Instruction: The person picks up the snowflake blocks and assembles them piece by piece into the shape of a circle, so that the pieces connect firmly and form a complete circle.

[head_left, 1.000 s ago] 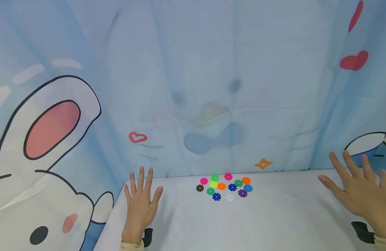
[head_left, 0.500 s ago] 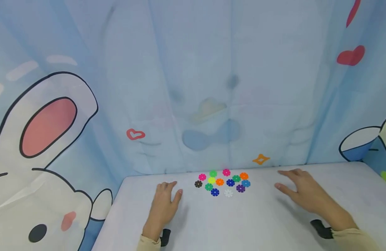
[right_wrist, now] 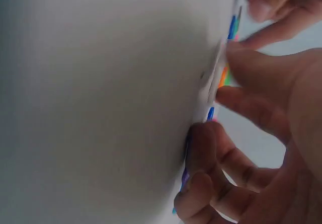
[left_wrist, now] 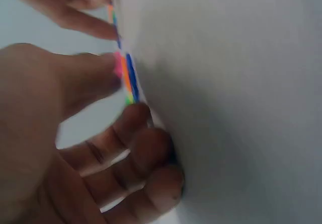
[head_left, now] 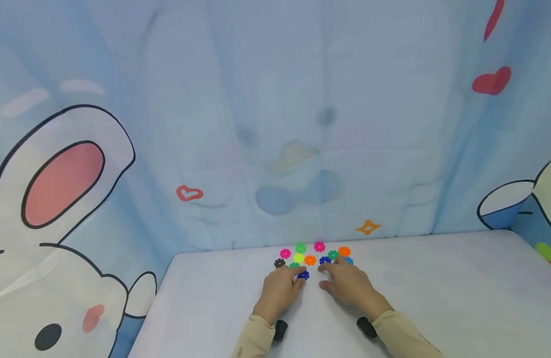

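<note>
My left hand (head_left: pixel 278 292) is at the near left of a cluster of flower-shaped plastic discs. Its index finger and thumb stand apart on either side of a dark blue disc (head_left: pixel 305 275). My right hand (head_left: pixel 350 284) reaches in from the right, index finger and thumb also apart. In the right wrist view a white disc (right_wrist: pixel 215 80) lies at the tips of that thumb and index finger; whether they touch it I cannot tell. The right fingers cover the purple disc in the head view. The left fingers partly cover a green disc (head_left: pixel 295 265).
Behind the hands lie more discs: a yellow disc (head_left: pixel 299 258), an orange disc (head_left: pixel 310 260), a pink disc (head_left: pixel 319 246) and a black disc (head_left: pixel 279 263). They rest on a white tabletop (head_left: pixel 436 293). A blue printed curtain (head_left: pixel 239 99) hangs along the table's back edge.
Both hands have moved inward from far apart, the left going right and the right going left, to the near edge of the discs. Their spread fingers have bent downward.
</note>
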`<act>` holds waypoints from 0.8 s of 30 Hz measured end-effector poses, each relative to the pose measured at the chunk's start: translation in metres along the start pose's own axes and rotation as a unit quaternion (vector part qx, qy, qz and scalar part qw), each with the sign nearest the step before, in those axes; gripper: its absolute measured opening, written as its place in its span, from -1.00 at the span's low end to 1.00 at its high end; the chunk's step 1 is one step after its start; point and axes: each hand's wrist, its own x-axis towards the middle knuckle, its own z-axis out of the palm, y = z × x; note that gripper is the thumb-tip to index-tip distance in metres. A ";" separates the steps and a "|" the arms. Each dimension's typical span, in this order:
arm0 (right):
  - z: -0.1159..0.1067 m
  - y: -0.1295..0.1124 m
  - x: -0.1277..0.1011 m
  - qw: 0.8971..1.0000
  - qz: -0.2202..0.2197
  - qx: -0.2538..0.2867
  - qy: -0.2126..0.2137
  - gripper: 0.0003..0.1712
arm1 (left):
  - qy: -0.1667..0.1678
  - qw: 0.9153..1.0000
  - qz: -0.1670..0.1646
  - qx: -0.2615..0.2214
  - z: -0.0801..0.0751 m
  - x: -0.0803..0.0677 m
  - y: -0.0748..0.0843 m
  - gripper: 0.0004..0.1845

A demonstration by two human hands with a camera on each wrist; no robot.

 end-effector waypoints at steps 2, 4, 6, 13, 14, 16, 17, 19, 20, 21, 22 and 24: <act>0.003 -0.004 0.002 1.000 0.003 0.003 0.002 -0.62 | 0.006 1.000 -0.005 0.007 0.004 -0.001 0.000 -0.72; 0.004 -0.006 0.003 1.000 0.005 0.007 0.007 -0.70 | 0.012 1.000 -0.012 0.001 0.006 -0.001 0.000 -0.76; 0.004 -0.006 0.004 1.000 0.003 0.014 0.012 -0.74 | 0.023 1.000 -0.018 -0.005 0.008 -0.002 0.000 -0.79; 0.001 -0.006 0.002 0.995 0.029 0.092 -0.003 -0.62 | 0.068 0.997 -0.021 -0.003 0.014 -0.004 0.008 -0.90; 0.001 -0.006 0.002 0.994 0.030 0.104 -0.006 -0.61 | 0.072 0.997 -0.018 0.004 0.015 -0.005 0.009 -0.91; 0.000 -0.006 0.001 0.992 0.029 0.125 -0.011 -0.61 | 0.074 0.997 -0.012 0.018 0.015 -0.005 0.011 -0.94; 0.000 -0.006 0.000 0.991 0.030 0.133 -0.014 -0.61 | 0.073 0.997 -0.006 0.024 0.014 -0.005 0.012 -0.94; 0.001 -0.003 0.000 0.989 0.027 0.143 -0.017 -0.62 | 0.066 0.997 0.005 0.039 0.012 -0.005 0.016 -0.94; 0.001 -0.001 0.000 0.988 0.024 0.149 -0.019 -0.62 | 0.061 0.997 0.010 0.045 0.012 -0.005 0.017 -0.93; 0.002 0.002 0.000 0.988 0.019 0.155 -0.021 -0.62 | 0.056 0.997 0.012 0.047 0.011 -0.005 0.019 -0.91; 0.002 0.006 0.001 0.987 0.013 0.160 -0.023 -0.63 | 0.052 0.997 0.012 0.048 0.011 -0.005 0.020 -0.89; 0.002 0.013 0.001 0.985 -0.005 0.169 -0.022 -0.64 | 0.047 0.998 0.005 0.043 0.012 -0.003 0.022 -0.87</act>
